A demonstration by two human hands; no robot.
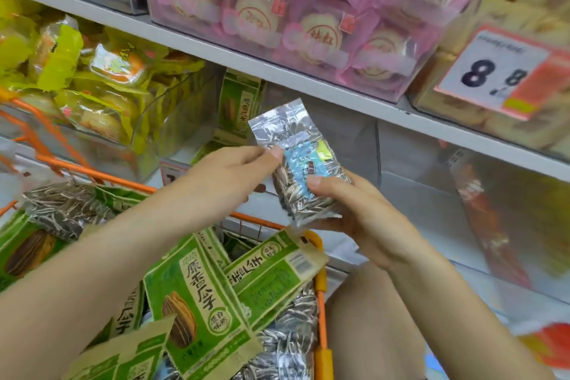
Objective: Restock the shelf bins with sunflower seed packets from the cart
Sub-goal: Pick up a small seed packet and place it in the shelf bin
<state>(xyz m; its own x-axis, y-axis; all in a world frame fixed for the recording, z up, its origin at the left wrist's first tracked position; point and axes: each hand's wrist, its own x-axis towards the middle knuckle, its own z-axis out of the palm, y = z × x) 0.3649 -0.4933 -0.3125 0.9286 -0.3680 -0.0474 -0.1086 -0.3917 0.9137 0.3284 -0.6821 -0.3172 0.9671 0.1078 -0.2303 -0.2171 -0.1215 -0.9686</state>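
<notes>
Shop shelving fills the view, white shelf boards (216,49) carrying clear bins of pink-wrapped pastries (308,25) above and yellow snack packs (92,77) at left. One orange price tag (499,74) reads "8.8". Down low, the orange-framed cart (320,287) brims with green seed packets (200,311) printed "原香瓜子". Both hands meet mid-frame on a clear seed packet (296,163) with a blue label, its writing too blurred to read: left hand (228,176) pinching its upper edge, right hand (354,210) cradling the bottom, thumb across the front, just before the middle shelf bin.
</notes>
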